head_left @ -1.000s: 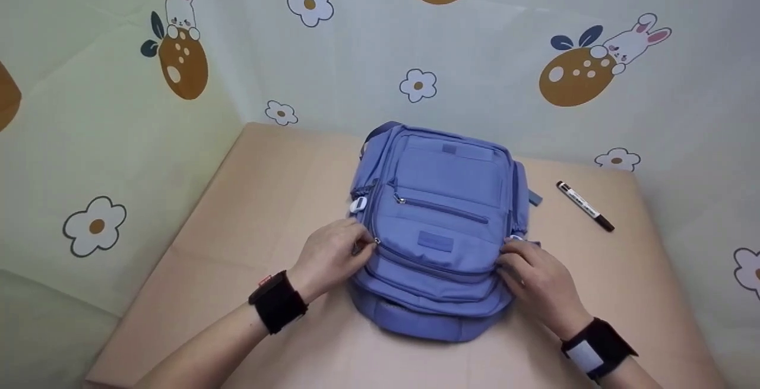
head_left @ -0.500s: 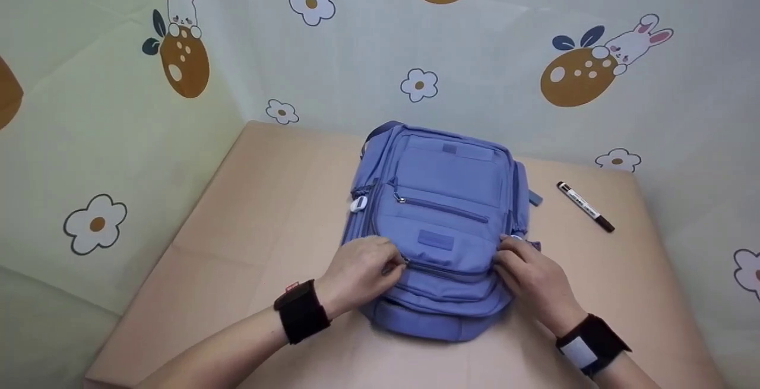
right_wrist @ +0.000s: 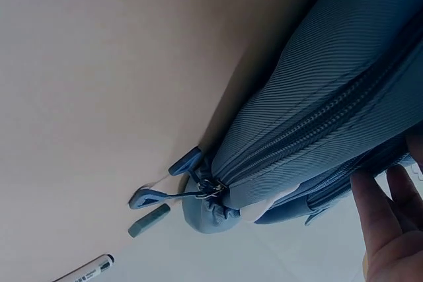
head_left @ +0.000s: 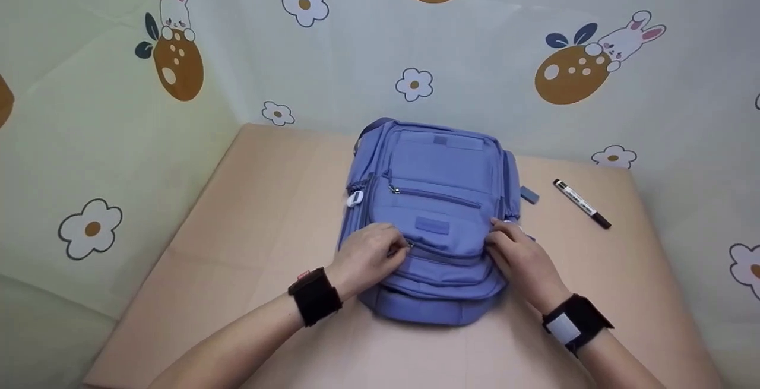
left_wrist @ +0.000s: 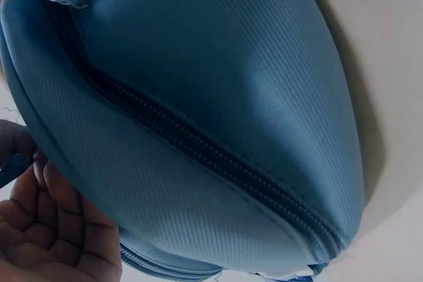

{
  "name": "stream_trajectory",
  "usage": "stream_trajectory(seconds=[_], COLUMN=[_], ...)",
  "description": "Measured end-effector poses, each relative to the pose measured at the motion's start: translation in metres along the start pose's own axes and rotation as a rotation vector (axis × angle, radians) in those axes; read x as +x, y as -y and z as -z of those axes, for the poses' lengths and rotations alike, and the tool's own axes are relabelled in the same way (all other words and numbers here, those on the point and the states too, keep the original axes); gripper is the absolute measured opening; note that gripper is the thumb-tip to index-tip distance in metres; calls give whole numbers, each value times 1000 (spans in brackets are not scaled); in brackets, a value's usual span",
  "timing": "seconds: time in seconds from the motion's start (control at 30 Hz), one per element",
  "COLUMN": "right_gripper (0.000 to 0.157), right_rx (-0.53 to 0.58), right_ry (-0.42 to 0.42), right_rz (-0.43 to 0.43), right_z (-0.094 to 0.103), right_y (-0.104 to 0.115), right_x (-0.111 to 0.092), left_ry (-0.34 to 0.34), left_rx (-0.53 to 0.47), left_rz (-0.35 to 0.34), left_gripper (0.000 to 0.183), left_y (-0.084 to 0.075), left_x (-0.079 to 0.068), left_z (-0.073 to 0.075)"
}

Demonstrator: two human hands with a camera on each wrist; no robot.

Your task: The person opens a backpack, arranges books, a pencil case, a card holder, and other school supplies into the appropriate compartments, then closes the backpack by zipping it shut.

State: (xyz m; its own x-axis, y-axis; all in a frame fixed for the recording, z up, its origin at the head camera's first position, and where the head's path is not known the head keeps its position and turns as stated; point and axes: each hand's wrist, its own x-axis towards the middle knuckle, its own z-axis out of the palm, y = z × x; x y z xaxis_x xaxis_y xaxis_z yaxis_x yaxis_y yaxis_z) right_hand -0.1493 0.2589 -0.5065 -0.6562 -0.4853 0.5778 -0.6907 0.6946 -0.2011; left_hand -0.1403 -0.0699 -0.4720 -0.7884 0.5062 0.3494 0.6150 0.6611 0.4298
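Note:
A blue backpack (head_left: 439, 166) lies on its back on the table, its front pockets facing up. My left hand (head_left: 368, 255) pinches a zipper pull at the left part of the curved front-pocket zipper; in the left wrist view the blue pull tab (left_wrist: 13, 168) pokes out between curled fingers. At the other end of that zipper, my right hand (head_left: 525, 264) grips the pocket's right edge between thumb and fingers. In the right wrist view its fingers (right_wrist: 377, 212) lie against the fabric beside a zipper seam.
A black-and-white marker (head_left: 582, 204) lies on the beige table (head_left: 267, 211), right of the backpack. Between them is a small grey-blue oblong piece (head_left: 529, 195). A white round tag (head_left: 354, 199) hangs at the bag's left side. A printed curtain (head_left: 356, 50) stands behind.
My left hand has drawn the zipper pull from the pocket's left corner rightward along the front zipper. The right hand keeps its hold on the right edge. The head view has shifted slightly.

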Motion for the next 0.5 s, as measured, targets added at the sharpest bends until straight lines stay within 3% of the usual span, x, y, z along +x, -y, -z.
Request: stream_trajectory(seconds=[0.5], right_gripper=[27], right_rx=[-18], right_ry=[-2], right_rz=[43], right_z=[4], right_y=[-2], right_x=[-1], left_ry=[-46], left_rx=[92], left_rz=[-78], left_gripper=[5], left_y=[-18], left_x=[-2], left_z=[2])
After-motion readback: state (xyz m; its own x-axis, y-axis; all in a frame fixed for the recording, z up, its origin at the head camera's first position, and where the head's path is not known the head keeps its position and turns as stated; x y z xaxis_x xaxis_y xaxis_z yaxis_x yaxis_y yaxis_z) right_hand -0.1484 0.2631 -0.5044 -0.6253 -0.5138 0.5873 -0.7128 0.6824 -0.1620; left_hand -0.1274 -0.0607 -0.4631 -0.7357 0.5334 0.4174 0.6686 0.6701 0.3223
